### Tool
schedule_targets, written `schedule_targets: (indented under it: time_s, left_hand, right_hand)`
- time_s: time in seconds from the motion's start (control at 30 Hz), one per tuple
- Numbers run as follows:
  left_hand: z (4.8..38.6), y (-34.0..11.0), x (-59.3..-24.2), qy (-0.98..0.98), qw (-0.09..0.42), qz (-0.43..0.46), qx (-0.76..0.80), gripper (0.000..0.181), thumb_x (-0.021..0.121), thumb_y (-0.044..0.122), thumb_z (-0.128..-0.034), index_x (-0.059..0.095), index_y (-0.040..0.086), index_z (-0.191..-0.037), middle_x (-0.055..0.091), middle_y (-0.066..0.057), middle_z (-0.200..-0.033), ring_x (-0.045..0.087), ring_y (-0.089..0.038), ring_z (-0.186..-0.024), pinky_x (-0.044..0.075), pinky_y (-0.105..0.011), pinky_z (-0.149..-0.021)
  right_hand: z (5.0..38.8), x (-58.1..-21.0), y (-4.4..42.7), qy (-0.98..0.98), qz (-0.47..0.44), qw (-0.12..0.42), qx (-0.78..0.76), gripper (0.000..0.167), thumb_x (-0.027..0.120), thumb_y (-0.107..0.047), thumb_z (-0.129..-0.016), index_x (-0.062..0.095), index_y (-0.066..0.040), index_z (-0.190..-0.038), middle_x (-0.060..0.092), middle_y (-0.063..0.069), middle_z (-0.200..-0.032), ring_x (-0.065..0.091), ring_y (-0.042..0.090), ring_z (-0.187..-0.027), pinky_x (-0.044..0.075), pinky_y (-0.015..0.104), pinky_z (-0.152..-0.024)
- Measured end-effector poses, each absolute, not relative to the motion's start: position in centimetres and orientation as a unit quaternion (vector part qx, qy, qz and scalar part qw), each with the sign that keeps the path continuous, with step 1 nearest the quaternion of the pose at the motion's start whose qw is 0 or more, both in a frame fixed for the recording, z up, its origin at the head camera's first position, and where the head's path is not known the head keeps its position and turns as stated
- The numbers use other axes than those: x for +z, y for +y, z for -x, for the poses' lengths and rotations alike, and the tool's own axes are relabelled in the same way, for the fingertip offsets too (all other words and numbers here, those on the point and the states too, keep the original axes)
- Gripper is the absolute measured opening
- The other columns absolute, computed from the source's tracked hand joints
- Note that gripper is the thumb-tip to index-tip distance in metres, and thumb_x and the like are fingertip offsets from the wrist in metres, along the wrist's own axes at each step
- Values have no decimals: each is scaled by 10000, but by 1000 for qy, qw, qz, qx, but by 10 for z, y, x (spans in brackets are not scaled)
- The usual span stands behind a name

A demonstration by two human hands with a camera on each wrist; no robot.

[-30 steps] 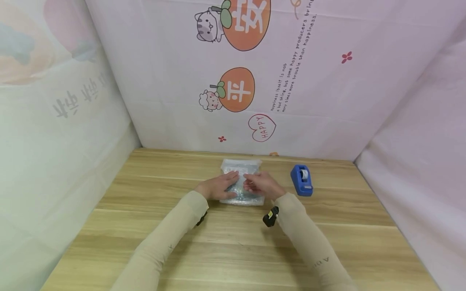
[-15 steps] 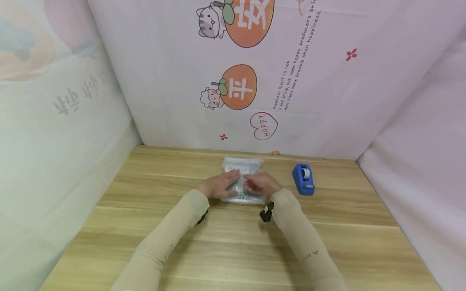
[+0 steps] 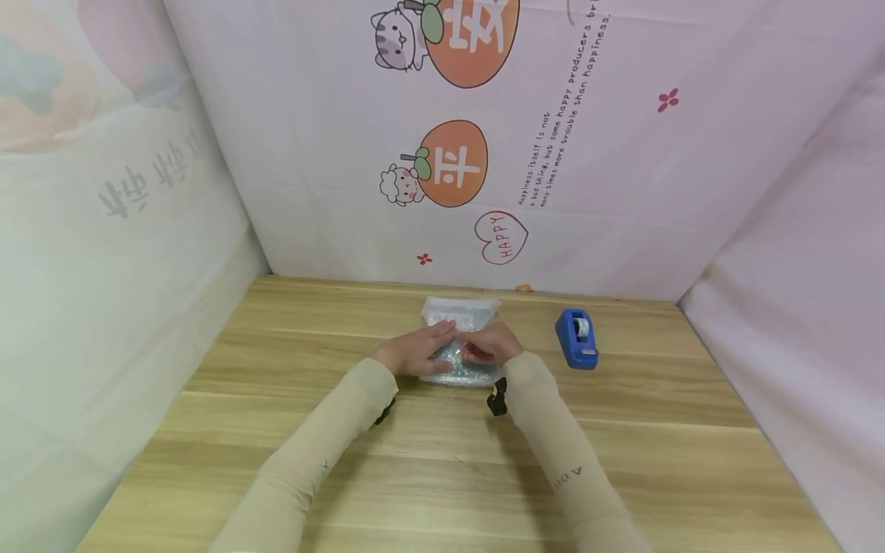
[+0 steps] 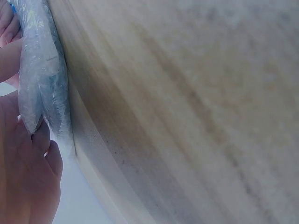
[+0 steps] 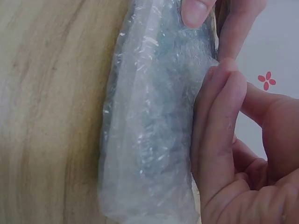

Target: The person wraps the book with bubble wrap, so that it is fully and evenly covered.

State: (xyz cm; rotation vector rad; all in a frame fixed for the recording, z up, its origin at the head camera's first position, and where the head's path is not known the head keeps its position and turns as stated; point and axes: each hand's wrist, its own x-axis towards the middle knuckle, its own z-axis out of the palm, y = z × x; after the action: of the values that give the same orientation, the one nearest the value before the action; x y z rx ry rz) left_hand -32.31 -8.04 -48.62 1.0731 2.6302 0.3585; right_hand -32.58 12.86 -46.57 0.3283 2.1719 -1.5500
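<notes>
A flat package in clear bubble wrap (image 3: 462, 313) lies on the wooden table near its back edge. My left hand (image 3: 415, 352) rests on its left part with the fingers spread. In the right wrist view, the left thumb (image 5: 194, 13) presses the wrap's top face. On the package's right part is my right hand (image 3: 492, 344), its fingers bent and their undersides partly hidden. The bent fingers (image 5: 219, 121) touch the plastic in the right wrist view, and nothing shows held in them. The left wrist view has the package's edge (image 4: 49, 70) beside the left hand (image 4: 28, 172).
A blue tape dispenser (image 3: 577, 339) with a roll of tape stands right of the package. The wooden table (image 3: 442, 476) reaches back to a printed cloth wall (image 3: 332, 192). Cloth walls also flank the left and right sides. A small black device (image 3: 497, 398) sits at my right wrist.
My right hand and forearm have shifted slightly left and forward over the package, nearer the left fingertips. The left hand stays in place on the wrap. The head view has tilted a little.
</notes>
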Motion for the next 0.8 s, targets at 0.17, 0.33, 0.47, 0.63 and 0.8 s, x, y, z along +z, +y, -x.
schedule_targets:
  time_s: [0.17,0.33,0.47,0.63,0.8]
  left_hand:
    - [324,-81,-486,909,140,-371,129,811,473,508,-1097,177,37,-1687,88,-138,-1791,108,-321,-1670,171,-472,-1359]
    - [325,-81,-486,908,140,-373,130,813,476,505,-1097,170,38,-1688,87,-140,-1791,106,-322,-1670,168,-473,-1360]
    - [325,-81,-486,907,140,-375,130,810,478,492,-1098,170,28,-1686,94,-147,-1789,108,-322,-1669,167,-469,-1361]
    - [325,-81,-486,907,138,-378,122,804,472,493,-1101,173,27,-1685,94,-143,-1790,107,-320,-1670,171,-463,-1361]
    - [324,-81,-487,909,138,-375,117,791,469,497,-1103,190,43,-1687,101,-121,-1794,105,-303,-1672,182,-458,-1361]
  right_hand:
    - [326,-466,126,796,-118,216,-553,289,736,-207,-1007,758,79,-1040,673,-18,-617,595,18,-495,529,130,-518]
    - [330,-469,124,809,-131,208,-534,239,764,-206,-990,747,25,-935,655,-25,-592,588,18,-475,523,130,-500]
    - [333,-470,122,836,-138,200,-492,248,790,-229,-971,714,-23,-854,632,-38,-551,573,17,-446,505,133,-471]
    - [334,-464,120,908,-98,180,-365,348,799,-340,-953,699,-21,-857,586,-41,-528,541,44,-453,464,163,-451]
    - [338,-467,124,956,-40,162,-240,496,784,-481,-931,629,-88,-672,546,-16,-521,487,106,-490,401,231,-480]
